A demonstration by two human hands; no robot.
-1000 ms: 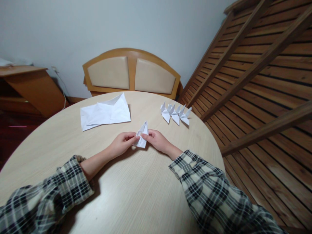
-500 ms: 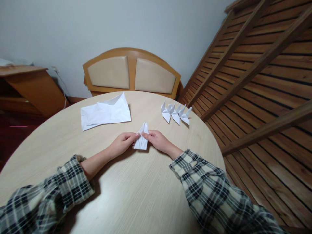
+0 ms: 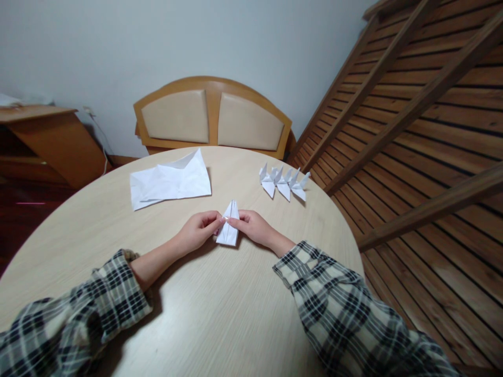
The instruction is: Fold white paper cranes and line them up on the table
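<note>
A desk (image 3: 47, 136) is cropped at left. A creased white sheet (image 3: 173, 180) lies on the round table (image 3: 220, 314). The left hand (image 3: 199, 229) pinches the folded paper (image 3: 227, 236) near mid-table; the right hand (image 3: 254, 226) grips its other side, most fingers hidden. Overlapping paper cranes (image 3: 283, 191) are hard to count; a slatted panel (image 3: 428, 157) runs out of frame.

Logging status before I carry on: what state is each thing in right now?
Left hand: gripping the held paper's left side.
Right hand: gripping its right side, thumb on top.
Held paper: folded narrow, tapered end pointing away.
Loose paper: creased, lying on the table.
Cranes: folded, wings spread, lined up.
Sleeves: cuffs back from the wrists.
</note>
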